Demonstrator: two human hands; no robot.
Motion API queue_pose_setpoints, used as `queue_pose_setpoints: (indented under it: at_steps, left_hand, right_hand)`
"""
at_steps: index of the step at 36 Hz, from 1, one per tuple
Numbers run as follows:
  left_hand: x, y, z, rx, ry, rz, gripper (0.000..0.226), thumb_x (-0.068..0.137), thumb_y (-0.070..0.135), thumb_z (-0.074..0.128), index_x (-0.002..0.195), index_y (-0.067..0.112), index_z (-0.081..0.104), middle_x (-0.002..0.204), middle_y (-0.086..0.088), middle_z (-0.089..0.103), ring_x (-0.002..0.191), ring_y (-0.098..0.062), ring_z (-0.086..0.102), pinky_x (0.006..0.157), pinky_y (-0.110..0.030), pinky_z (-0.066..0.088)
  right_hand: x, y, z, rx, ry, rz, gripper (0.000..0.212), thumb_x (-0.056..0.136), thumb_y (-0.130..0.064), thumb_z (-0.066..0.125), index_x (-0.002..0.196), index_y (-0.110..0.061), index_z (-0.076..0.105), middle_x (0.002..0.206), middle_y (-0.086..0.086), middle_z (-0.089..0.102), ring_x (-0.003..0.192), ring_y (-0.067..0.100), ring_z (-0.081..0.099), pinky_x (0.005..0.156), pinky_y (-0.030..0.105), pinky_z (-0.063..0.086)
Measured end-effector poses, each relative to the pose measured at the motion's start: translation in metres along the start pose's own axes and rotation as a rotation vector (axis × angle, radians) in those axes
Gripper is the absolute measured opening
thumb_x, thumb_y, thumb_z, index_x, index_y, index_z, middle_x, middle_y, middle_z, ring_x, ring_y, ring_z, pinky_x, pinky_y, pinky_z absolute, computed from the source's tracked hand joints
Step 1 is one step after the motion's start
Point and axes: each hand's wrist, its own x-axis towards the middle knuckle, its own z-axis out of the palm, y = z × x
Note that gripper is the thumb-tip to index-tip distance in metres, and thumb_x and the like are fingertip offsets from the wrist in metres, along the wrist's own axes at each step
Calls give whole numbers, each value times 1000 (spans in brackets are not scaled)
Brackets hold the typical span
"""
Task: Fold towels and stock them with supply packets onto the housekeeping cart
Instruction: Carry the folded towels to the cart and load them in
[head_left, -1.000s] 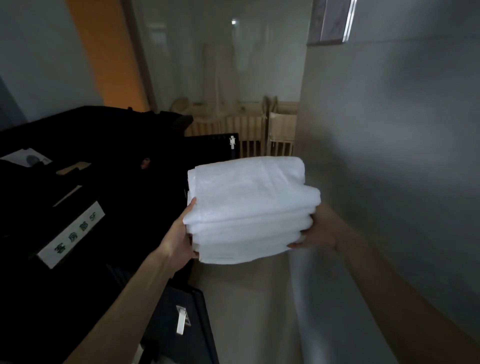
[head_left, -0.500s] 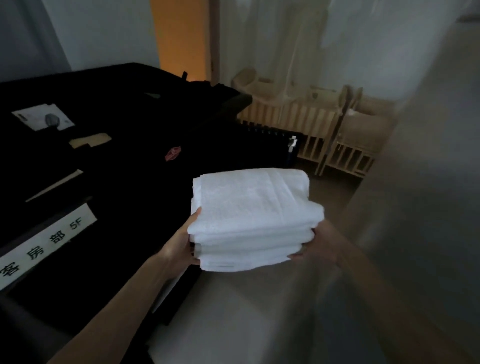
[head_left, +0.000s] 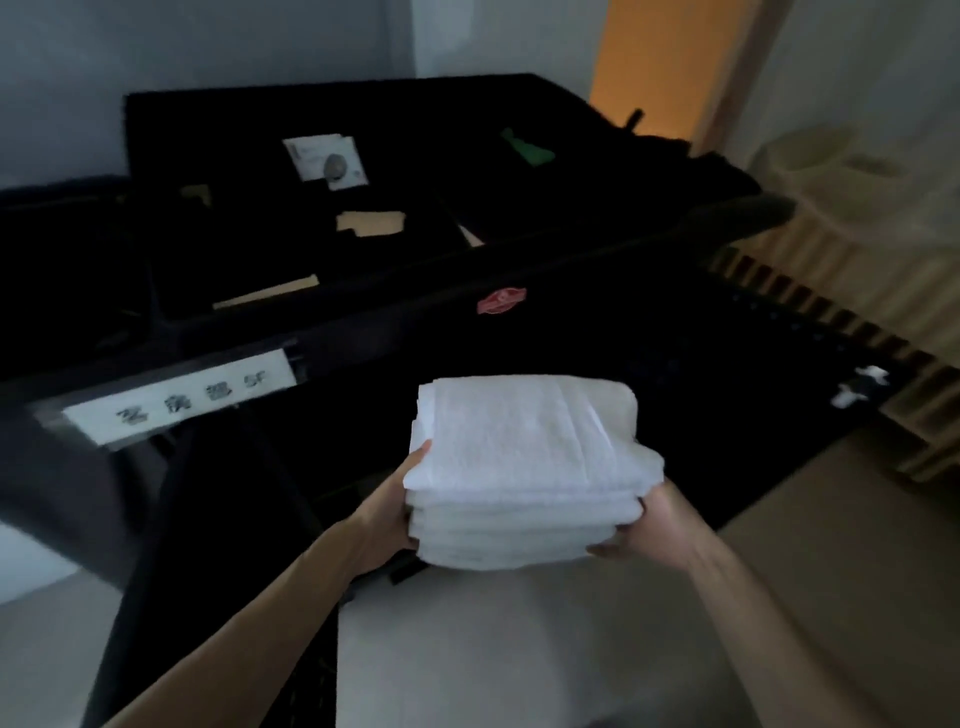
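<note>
A stack of several folded white towels (head_left: 524, 467) is carried between both hands in front of the black housekeeping cart (head_left: 415, 322). My left hand (head_left: 387, 512) grips the stack's left side, thumb on top and fingers under it. My right hand (head_left: 649, 530) holds the right side from below, its fingers hidden under the towels. The stack hangs just before the cart's dark open side, below its top tray. A white supply packet (head_left: 326, 162) and a tan card (head_left: 370, 223) lie in the tray's compartments.
A white label with characters (head_left: 182, 397) is fixed to the cart's front rail, a red badge (head_left: 501, 301) further right. A green item (head_left: 527, 148) lies on the cart top. Wooden slatted cribs (head_left: 841, 291) stand to the right. Pale floor (head_left: 519, 649) lies below.
The view has swung left and down, so the cart now fills the frame. The towel stack, held the same way in both hands, has come close to the cart's open side.
</note>
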Motion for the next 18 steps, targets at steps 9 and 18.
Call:
queue_pose_setpoints:
  at_steps: [9,18]
  left_hand:
    - [-7,-28,23,-158,266,23,62,80,80,49,118,37,72,120,-3,72,109,-26,70,92,-49,55]
    - [-6,-31,6,-215,353,72,48,83,79,45,116,53,67,125,6,70,113,-21,68,95,-52,53]
  right_hand:
    - [58,-16,-4,134,-208,271,36,96,-38,55,108,-10,74,113,20,71,99,40,70,79,58,55]
    - [109,-21,28,-42,-361,345,40,89,-50,63,103,-14,74,113,20,69,94,39,69,85,60,49]
